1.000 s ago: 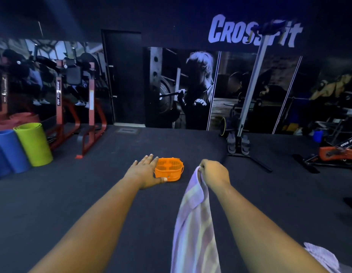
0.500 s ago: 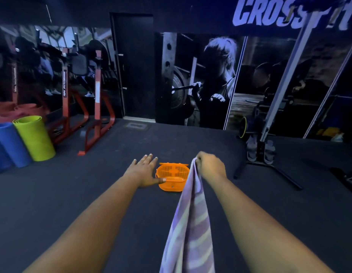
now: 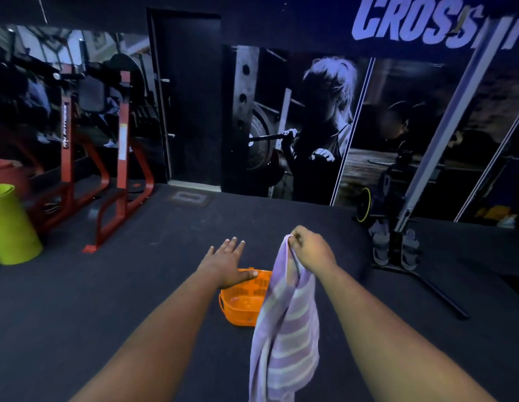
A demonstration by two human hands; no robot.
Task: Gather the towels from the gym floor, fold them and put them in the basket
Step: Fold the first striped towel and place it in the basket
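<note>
A purple and white striped towel (image 3: 285, 332) hangs unfolded from my right hand (image 3: 312, 249), which pinches its top corner. Its lower part drapes in front of the right side of an orange plastic basket (image 3: 242, 304) on the dark gym floor. The basket looks empty where its inside shows. My left hand (image 3: 227, 264) is held out flat with straight fingers over the basket's far left rim; I cannot tell if it touches the rim.
A red metal rack (image 3: 122, 169) stands at the left. A green rolled mat (image 3: 11, 224) is at the left edge. A machine on a black stand (image 3: 397, 250) rises at the right. A dark door and wall mural lie ahead.
The view has moved forward, so the basket is closer and lower in view. The towel now hangs in front of the basket's right side. Both hands keep their poses.
</note>
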